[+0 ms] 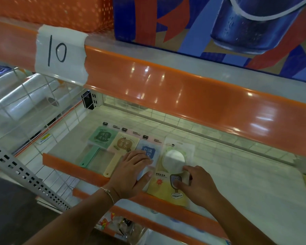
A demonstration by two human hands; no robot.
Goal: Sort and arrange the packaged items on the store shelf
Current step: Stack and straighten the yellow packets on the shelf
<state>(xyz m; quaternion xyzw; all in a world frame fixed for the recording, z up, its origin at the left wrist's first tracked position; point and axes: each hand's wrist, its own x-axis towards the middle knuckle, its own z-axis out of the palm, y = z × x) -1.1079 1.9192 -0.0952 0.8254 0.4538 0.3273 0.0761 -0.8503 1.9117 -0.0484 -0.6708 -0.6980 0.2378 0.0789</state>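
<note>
- Head view: the left hand lies flat, fingers straight and slightly spread, pressing the blue packet.
- The right hand has curled fingers pinching the lower part of the yellow packet, just below its round white mirror.
- 4 packets lie side by side at the shelf's front lip: green packet, beige packet, blue, yellow.
- Bare shelf extends to the right; a wire divider bounds the left.
- A paper label marked 10 hangs on the rail above.
</note>
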